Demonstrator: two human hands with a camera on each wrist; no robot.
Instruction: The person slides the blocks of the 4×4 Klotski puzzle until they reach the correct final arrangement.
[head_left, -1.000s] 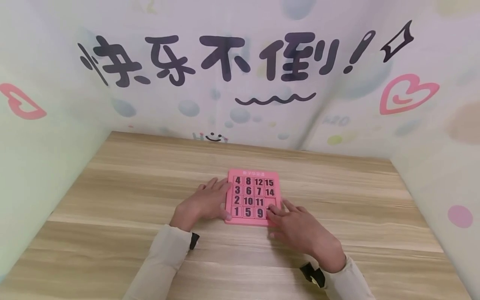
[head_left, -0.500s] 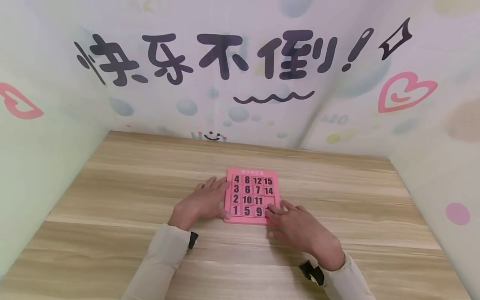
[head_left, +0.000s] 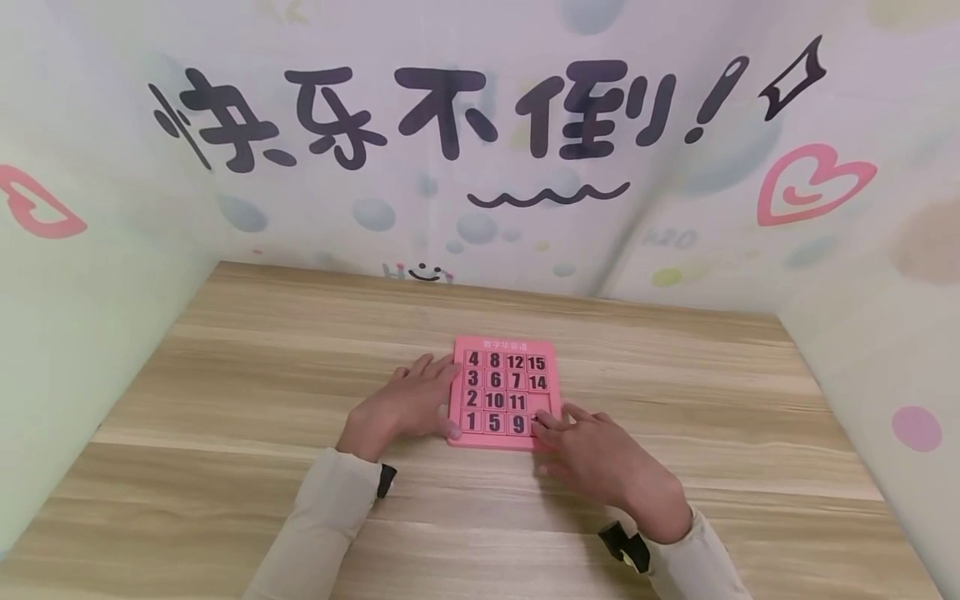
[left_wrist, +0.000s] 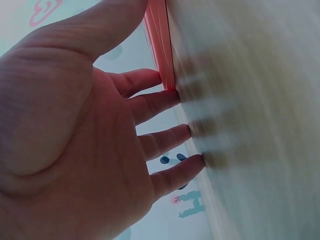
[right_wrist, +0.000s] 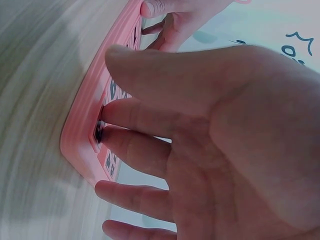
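A pink number sliding puzzle [head_left: 495, 444] lies flat on the wooden table, its numbered tiles facing up. Straight fingers of my left hand [head_left: 408, 404] touch its left edge, the thumb near the lower left corner; in the left wrist view, two fingertips meet the pink side [left_wrist: 162, 45] while the others reach the table. My right hand [head_left: 603, 458] spans the lower right corner, two extended fingertips pressing the bottom right tile [right_wrist: 98, 131], whose number is mostly hidden. Just above that tile is the bare slot [head_left: 540, 401], below the 14 tile [head_left: 537, 382].
The wooden table [head_left: 300, 367] extends around the puzzle. A printed cloth backdrop [head_left: 480, 233] with large dark characters rises behind it, with side walls left and right. Black straps [head_left: 625, 547] circle both wrists over pale sleeves [head_left: 318, 517].
Over the last second the view shifts very slightly. Both hands stay in place on the puzzle, and the visible tiles keep their order.
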